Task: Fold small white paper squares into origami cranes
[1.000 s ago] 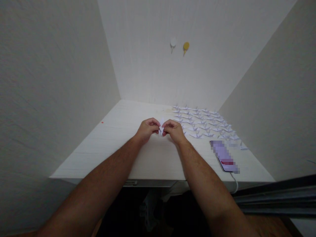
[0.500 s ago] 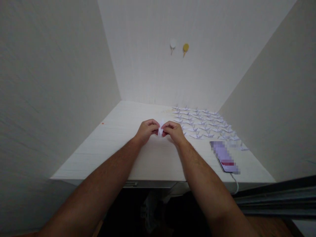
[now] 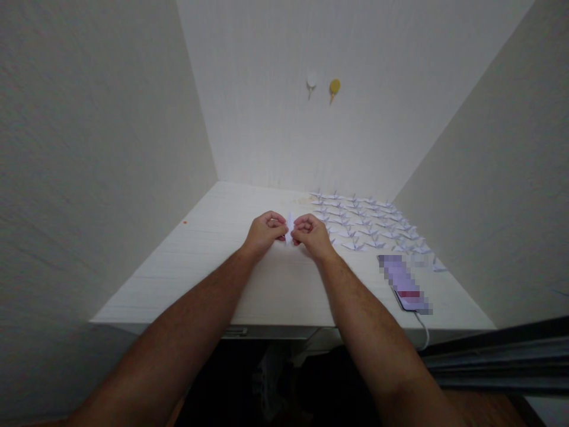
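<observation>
A small piece of folded white paper (image 3: 290, 224) stands upright between my two hands, above the middle of the white desk (image 3: 186, 279). My left hand (image 3: 265, 233) pinches its left side between thumb and fingers. From the other side my right hand (image 3: 311, 234) pinches it with thumb and fingertips, the other fingers curled. The paper's lower folds are partly hidden by the fingertips. Just beyond my right hand, several folded white paper cranes (image 3: 354, 244) are set out in rows.
On the right of the desk lies a phone (image 3: 400, 281), its screen blurred out, with a white cable (image 3: 427, 335) hanging over the front edge. A white hook (image 3: 312, 80) and a yellow hook (image 3: 335, 86) are on the back wall. Walls enclose the desk on both sides.
The fingers of both hands have loosened and lifted slightly, so more of the folded paper shows between them. The cranes and phone have stayed in place.
</observation>
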A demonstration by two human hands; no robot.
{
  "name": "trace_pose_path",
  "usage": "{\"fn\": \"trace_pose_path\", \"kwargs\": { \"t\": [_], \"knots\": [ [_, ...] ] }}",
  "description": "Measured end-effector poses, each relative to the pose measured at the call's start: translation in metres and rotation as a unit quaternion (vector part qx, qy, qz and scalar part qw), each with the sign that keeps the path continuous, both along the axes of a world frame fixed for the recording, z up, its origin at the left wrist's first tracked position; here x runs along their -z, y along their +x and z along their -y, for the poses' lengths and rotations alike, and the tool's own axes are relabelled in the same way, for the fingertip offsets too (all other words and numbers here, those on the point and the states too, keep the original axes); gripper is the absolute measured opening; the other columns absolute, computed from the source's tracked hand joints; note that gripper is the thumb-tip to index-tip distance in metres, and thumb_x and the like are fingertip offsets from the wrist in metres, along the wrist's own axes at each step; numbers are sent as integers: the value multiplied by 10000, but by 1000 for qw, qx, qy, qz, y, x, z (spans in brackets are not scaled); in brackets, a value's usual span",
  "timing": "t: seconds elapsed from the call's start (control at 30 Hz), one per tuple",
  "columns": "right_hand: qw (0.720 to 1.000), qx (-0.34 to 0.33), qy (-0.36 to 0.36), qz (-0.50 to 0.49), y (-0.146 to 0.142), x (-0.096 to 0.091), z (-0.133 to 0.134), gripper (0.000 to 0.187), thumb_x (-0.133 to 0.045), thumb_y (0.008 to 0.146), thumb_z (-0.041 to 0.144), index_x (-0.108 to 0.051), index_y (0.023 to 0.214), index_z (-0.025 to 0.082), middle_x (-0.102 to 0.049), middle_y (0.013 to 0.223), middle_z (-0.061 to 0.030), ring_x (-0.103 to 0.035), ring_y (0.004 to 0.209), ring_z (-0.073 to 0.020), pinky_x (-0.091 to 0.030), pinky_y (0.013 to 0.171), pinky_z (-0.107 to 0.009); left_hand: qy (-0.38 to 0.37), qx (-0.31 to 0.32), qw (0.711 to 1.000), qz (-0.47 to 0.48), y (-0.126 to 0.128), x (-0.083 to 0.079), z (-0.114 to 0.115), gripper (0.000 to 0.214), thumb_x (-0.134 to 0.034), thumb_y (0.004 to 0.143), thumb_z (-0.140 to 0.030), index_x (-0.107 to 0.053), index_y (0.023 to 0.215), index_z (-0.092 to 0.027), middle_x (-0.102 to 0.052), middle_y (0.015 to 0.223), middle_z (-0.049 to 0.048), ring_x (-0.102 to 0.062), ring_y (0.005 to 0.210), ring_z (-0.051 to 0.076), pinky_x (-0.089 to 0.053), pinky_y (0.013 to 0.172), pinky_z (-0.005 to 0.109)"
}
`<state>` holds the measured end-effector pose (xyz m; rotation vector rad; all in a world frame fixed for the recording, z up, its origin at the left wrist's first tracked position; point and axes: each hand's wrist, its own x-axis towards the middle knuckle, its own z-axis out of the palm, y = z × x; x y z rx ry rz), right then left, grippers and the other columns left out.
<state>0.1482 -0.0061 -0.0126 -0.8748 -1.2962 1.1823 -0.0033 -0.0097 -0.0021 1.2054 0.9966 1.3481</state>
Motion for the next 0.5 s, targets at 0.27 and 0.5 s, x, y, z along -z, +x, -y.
{"fn": "trace_pose_path", "kwargs": {
  "t": [0.27,0.5],
  "knots": [
    [999,7,-30,24,1,2,-1,345,-729,560,236,-580,867,186,-622,615,56,-553,444,-95,-465,446,-224,31,-9,999,-28,-1,3,-4,276,-756,554,-192,-605,783,-155,-629,592,-29,-568,527,104,-450,562,242],
    [998,12,-27,47,0,2,0,232,-743,604,310,-584,705,174,-587,491,33,-519,417,-102,-402,414,-215,56,-19,996,-62,-1,3,-4,252,-726,580,-199,-619,805,-162,-638,597,-27,-563,533,109,-420,559,240]
  ]
}}
